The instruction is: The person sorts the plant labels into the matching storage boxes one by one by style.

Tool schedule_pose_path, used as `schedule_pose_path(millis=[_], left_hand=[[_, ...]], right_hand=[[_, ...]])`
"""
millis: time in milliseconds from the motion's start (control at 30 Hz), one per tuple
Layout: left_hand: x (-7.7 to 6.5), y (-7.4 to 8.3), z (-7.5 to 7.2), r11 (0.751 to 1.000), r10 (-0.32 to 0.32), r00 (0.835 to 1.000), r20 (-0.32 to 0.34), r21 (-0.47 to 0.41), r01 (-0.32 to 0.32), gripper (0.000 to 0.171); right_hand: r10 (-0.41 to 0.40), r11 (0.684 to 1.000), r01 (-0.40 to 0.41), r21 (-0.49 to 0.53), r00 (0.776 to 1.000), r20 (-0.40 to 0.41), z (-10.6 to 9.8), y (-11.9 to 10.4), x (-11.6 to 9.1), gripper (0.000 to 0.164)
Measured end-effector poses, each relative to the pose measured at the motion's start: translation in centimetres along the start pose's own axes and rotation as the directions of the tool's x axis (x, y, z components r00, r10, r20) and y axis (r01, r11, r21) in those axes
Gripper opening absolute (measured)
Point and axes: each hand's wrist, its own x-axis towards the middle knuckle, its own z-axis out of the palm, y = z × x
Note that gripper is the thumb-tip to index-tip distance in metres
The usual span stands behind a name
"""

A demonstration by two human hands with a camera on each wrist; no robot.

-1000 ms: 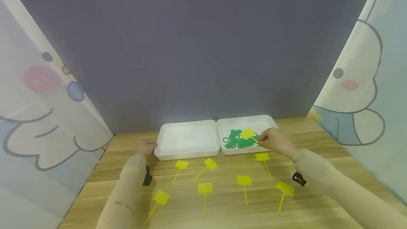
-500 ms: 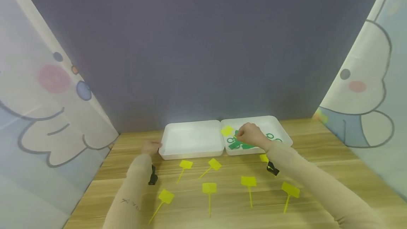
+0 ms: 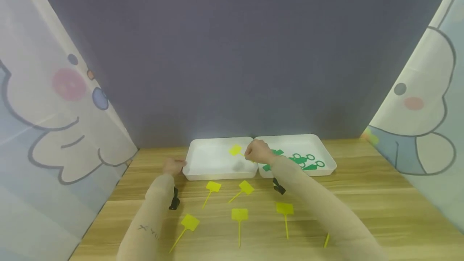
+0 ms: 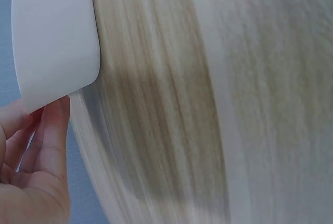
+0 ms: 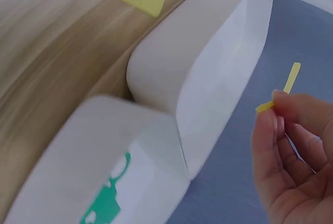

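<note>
Pinching a yellow tag (image 3: 235, 150), my right hand (image 3: 258, 152) holds it above the left white tray (image 3: 208, 158) on the worktop (image 3: 123, 196); my left hand (image 3: 175, 166) grips that tray's left end.

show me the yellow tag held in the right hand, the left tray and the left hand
held yellow tag (image 3: 235, 150), head view, on its flat plate
left tray (image 3: 208, 160), head view, on its bare floor
left hand (image 3: 174, 166), head view, on its back

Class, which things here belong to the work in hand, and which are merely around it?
Likely the job:
left hand
right hand
pinched yellow tag
loose yellow tags
green tags
white trays

Probably just surroundings:
cartoon pictures
grey wall
table
</note>
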Motion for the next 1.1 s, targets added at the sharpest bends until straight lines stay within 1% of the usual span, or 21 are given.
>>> schedule_pose_path(millis=[100,167,300,367,467,600,700,767,867,1100], left_hand=[[-0.4,0.2,-0.2,1.0,-0.004,1.0,-0.014,-0.011,0.004,0.035],[-0.5,0.3,0.0,1.0,-0.003,1.0,-0.023,-0.009,0.003,0.035],[-0.2,0.2,0.3,1.0,0.006,0.999,-0.045,0.012,-0.005,0.034],[-0.1,0.1,0.5,0.999,0.012,0.998,-0.055,0.031,-0.01,0.034],[0.2,-0.1,0.6,0.999,0.011,0.998,-0.057,0.045,-0.009,0.034],[0.2,-0.2,0.6,0.998,0.012,0.998,-0.059,0.06,-0.009,0.033],[0.0,0.0,0.4,0.998,0.01,0.999,-0.053,0.07,-0.007,0.034],[-0.1,0.1,0.4,0.997,0.013,0.999,-0.05,0.075,-0.009,0.033],[-0.2,0.1,0.3,0.997,0.012,0.998,-0.055,0.078,-0.007,0.033],[-0.5,0.5,0.6,0.997,0.002,0.998,-0.059,0.073,0.003,0.033]], right_hand=[[0.006,1.0,-0.006,0.011,1.0,-0.008,1.0,-0.2,0.8,0.014],[0.012,1.0,-0.012,0.005,1.0,-0.01,1.7,-0.1,1.3,0.018],[0.0,0.999,0.0,-0.042,1.0,-0.012,2.9,0.1,2.0,0.032],[-0.001,0.999,0.0,-0.054,1.0,-0.018,3.3,0.1,2.3,0.036],[0.03,0.997,-0.03,-0.071,1.0,0.001,4.0,0.1,2.6,0.04],[0.091,0.988,-0.088,-0.128,0.996,0.022,4.7,0.3,3.1,0.034],[0.121,0.98,-0.117,-0.162,0.993,0.012,5.1,0.4,3.5,0.022],[0.126,0.977,-0.122,-0.174,0.992,0.011,5.3,0.5,3.6,0.017],[0.128,0.975,-0.123,-0.183,0.992,0.018,5.7,0.8,3.6,0.016],[0.119,0.973,-0.115,-0.201,0.993,0.006,6.3,1.4,3.7,0.019]])
